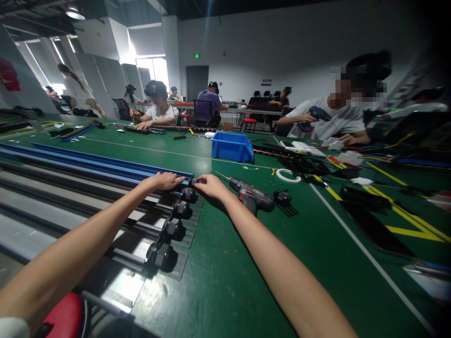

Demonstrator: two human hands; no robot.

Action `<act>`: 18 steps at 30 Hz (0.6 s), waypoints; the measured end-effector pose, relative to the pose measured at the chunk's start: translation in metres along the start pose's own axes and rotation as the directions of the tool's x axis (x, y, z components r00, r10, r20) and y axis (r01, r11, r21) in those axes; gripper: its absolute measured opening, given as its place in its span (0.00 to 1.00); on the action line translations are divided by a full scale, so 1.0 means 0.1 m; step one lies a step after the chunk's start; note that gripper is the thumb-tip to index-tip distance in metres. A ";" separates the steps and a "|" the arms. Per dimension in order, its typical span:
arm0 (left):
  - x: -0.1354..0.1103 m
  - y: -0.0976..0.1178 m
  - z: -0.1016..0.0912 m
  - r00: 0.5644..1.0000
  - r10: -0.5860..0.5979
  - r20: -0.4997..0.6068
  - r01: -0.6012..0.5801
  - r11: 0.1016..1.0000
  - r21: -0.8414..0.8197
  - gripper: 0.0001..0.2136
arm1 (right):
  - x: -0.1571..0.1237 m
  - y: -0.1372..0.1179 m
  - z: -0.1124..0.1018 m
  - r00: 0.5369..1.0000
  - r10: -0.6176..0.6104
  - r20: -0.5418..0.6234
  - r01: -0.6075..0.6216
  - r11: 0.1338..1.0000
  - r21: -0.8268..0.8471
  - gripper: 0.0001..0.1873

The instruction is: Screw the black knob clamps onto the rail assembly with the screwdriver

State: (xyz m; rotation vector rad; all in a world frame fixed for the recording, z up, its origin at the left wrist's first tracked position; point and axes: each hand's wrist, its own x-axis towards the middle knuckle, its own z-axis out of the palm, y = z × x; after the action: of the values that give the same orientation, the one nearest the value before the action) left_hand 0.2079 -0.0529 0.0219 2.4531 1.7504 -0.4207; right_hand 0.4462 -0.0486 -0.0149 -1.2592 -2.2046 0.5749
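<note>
My left hand (165,180) rests palm down across the end of a long blue rail (148,172), fingers stretched out. Just beyond that end, my right hand (211,186) has its fingers pinched on a small dark end piece (195,181), partly hidden by the fingers. Toward me, several long dark bars (63,199) lie side by side. Their ends carry black knob-like end fittings (173,228) with flat slotted plates (183,238). A cordless drill (254,193) with a long thin bit lies to the right of my right hand.
Beside the drill sits a loose black fitting (282,197). A blue parts bin (232,146) and a white ring-shaped roll (288,175) stand farther back on the green table (225,291). At the right, a co-worker (327,117) holds another drill (320,113); a red stool (66,317) is below left.
</note>
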 end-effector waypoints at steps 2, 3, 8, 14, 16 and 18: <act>0.02 0.00 0.00 1.000 -0.026 0.003 0.026 0.998 -0.048 0.34 | 0.00 -0.01 -0.01 1.000 0.001 -0.003 -0.001 1.000 -0.004 0.15; 0.03 0.00 0.00 0.999 -0.036 0.001 0.036 0.997 -0.065 0.35 | -0.01 -0.02 -0.01 1.000 0.001 -0.002 -0.001 1.000 -0.005 0.15; 0.05 0.02 0.00 0.999 -0.054 0.007 0.054 0.994 -0.092 0.35 | -0.02 -0.07 -0.03 1.000 0.011 0.008 -0.011 1.000 -0.014 0.14; 0.04 0.05 -0.02 0.997 -0.071 0.002 0.071 0.993 -0.098 0.33 | -0.03 -0.11 -0.05 0.999 0.037 0.015 -0.036 0.999 -0.009 0.14; 0.05 0.05 -0.02 0.997 -0.073 0.000 0.072 0.993 -0.096 0.33 | -0.03 -0.11 -0.05 0.999 0.041 0.015 -0.041 0.999 -0.008 0.14; 0.06 0.05 -0.02 0.997 -0.073 0.011 0.073 0.994 -0.086 0.32 | -0.02 -0.11 -0.04 0.999 0.046 0.013 -0.046 0.999 -0.008 0.14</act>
State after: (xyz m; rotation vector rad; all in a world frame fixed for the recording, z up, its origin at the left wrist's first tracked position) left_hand 0.2146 -0.0490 0.0219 2.3319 1.8197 -0.3536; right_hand 0.4425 -0.0554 -0.0055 -1.3174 -2.1956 0.5946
